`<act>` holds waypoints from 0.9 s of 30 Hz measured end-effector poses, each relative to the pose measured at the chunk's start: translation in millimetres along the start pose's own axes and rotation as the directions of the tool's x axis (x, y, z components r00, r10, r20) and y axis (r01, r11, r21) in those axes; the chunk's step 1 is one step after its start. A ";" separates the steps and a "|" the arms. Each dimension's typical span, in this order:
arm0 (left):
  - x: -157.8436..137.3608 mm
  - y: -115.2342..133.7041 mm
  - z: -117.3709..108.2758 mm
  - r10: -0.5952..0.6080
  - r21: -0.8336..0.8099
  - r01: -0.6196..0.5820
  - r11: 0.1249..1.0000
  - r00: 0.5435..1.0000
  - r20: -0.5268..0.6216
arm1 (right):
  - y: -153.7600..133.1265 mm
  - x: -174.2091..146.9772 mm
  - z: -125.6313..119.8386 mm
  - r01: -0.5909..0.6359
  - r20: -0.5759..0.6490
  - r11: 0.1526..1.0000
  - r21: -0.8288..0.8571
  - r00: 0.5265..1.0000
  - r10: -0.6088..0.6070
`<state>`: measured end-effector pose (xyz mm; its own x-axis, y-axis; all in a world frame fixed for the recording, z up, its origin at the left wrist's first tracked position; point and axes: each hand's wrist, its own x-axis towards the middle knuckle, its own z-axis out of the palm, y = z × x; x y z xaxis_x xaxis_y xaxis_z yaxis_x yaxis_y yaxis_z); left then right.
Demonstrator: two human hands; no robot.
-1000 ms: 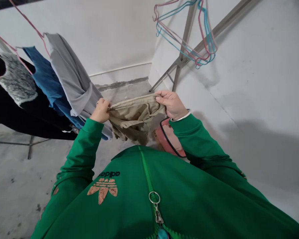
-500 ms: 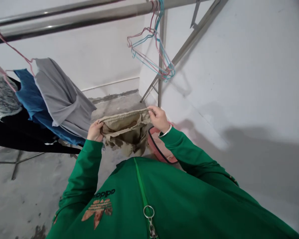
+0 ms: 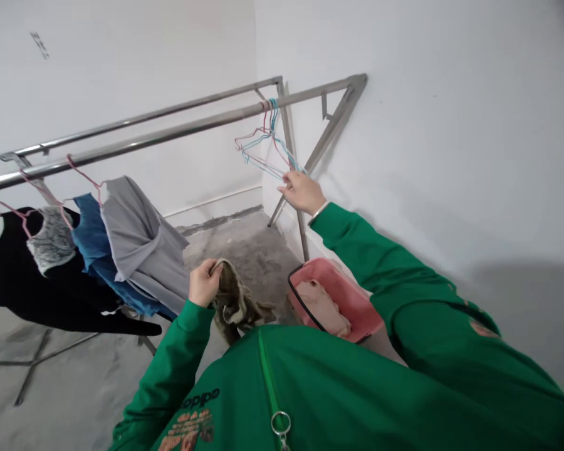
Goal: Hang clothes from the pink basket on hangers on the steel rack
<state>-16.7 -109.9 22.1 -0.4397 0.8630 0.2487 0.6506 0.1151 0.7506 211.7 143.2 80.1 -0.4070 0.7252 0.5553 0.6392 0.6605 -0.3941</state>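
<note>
My left hand [image 3: 204, 282] pinches the waistband edge of a khaki garment [image 3: 230, 300], which hangs down bunched in front of my body. What kind of garment it is stays unclear, since its lower part is hidden behind my jacket. Higher up and to the right, my right hand [image 3: 303, 191] is raised with thumb and fingers apart, holding nothing that I can see. Its fingertips are at the lower right corner of the pink and blue wire hangers [image 3: 266, 133]; whether they touch is not clear. Those hangers hang bunched on the metal rail [image 3: 192, 127].
Left on the rail hang a grey garment [image 3: 136, 232], a blue one [image 3: 91, 235] and a black one [image 3: 14, 263] on pink hangers. Below my right arm stands a pink basket [image 3: 366, 313] with pale pink cloth [image 3: 322, 304] inside. A white wall [image 3: 451, 156] borders the right side.
My right hand has let go of the khaki garment and moved up to the hangers. The garment now droops from my left hand alone. The view has tilted up.
</note>
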 end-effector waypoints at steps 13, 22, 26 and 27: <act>9.1 -20.1 -21.0 -0.002 -0.008 0.002 1.000 0.997 -0.082 | 14.5 81.4 7.0 -0.207 0.009 0.856 -0.474 0.971 0.240; 50.6 -21.7 -28.9 -0.198 -0.402 0.165 0.900 0.979 -0.041 | 23.4 -13.1 32.9 -0.111 -0.215 0.978 0.178 0.965 0.149; 66.5 -17.5 -38.3 -0.284 -0.539 0.279 0.795 0.956 0.077 | 4.3 -100.7 60.3 -0.069 -0.191 0.859 0.508 0.963 0.190; 69.3 -16.3 -39.1 -0.285 -0.541 0.289 0.790 0.954 0.094 | -4.9 -116.4 65.9 -0.104 -0.106 0.765 0.635 0.970 0.220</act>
<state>-82.0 -71.2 51.0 -0.5466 0.8367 -0.0339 0.0514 0.0739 0.9959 212.9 68.4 -30.9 -0.1844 0.8280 0.5296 0.1173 0.5535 -0.8246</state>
